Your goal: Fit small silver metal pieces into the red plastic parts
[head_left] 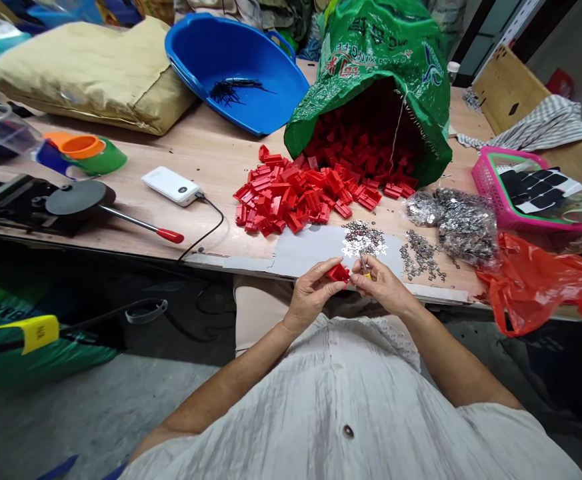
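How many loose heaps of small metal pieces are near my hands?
2: one silver heap of small metal pieces on the flat grey sheet, another silver heap to its right.

Green woven plastic sack (395, 60), one. At its mouth: red plastic parts (295, 193), one pile, too many to count. Left of it: blue plastic basin (195, 47), one; white rectangular power bank (171, 185), one. In front: small silvery metal pieces (364, 239), two loose heaps. Right: pink perforated plastic basket (485, 175), one; red plastic bag (545, 280), one.
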Demonstrator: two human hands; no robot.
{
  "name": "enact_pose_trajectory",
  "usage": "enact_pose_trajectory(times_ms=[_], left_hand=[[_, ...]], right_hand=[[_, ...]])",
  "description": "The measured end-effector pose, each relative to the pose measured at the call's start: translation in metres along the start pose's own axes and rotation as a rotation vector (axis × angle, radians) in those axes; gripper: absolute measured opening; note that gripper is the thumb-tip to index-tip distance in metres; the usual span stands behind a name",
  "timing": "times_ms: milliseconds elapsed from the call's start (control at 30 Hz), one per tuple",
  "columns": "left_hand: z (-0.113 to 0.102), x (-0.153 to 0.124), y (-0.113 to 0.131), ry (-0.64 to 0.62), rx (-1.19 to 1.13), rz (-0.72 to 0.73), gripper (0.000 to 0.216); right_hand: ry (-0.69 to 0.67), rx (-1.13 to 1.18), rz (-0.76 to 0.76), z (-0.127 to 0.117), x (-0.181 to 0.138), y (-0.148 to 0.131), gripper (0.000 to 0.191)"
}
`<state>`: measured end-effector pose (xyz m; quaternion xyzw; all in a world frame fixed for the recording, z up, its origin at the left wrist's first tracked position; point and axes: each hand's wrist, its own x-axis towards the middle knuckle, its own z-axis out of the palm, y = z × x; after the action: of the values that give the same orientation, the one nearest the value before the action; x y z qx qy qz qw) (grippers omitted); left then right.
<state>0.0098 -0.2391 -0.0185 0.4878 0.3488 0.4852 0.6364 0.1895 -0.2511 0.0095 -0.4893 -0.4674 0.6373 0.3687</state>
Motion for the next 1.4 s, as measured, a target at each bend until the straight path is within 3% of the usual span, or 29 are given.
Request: enact_pose_trajectory(times_ms=[133, 333, 500, 667, 767, 1033, 1400], left_hand=[[0.001, 0.001, -0.003, 0.026, -0.174, -0.103, 0.048], [0.006, -0.001, -0.006, 0.006, -0.243, -0.084, 0.040], [0.004, 0.001, -0.008, -0.072, -0.110, 0.029, 0.033], [-0.015, 0.015, -0.015, -0.090, 0.144, 0.080, 0.034], [-0.029, 0.026, -0.017, -0.099, 0.326, 0.093, 0.034], [-0.040, 0.043, -0.007, -0.252, 0.593, 0.126, 0.039], [-0.040, 0.045, -0.004, -0.308, 0.638, 0.153, 0.034]], right_hand=[[0.000, 0.025, -0.020, 0.001, -0.003, -0.003, 0.038], [0.010, 0.001, -0.036, 0.003, -0.001, 0.003, 0.037], [0.061, -0.105, -0.073, 0.003, 0.005, 0.017, 0.037], [0.207, -0.508, -0.237, -0.003, 0.007, 0.023, 0.026], [0.256, -0.698, -0.310, -0.007, 0.007, 0.025, 0.028], [0.191, -0.885, -0.310, -0.005, 0.009, 0.029, 0.017], [0.148, -0.963, -0.346, -0.004, 0.013, 0.030, 0.017]])
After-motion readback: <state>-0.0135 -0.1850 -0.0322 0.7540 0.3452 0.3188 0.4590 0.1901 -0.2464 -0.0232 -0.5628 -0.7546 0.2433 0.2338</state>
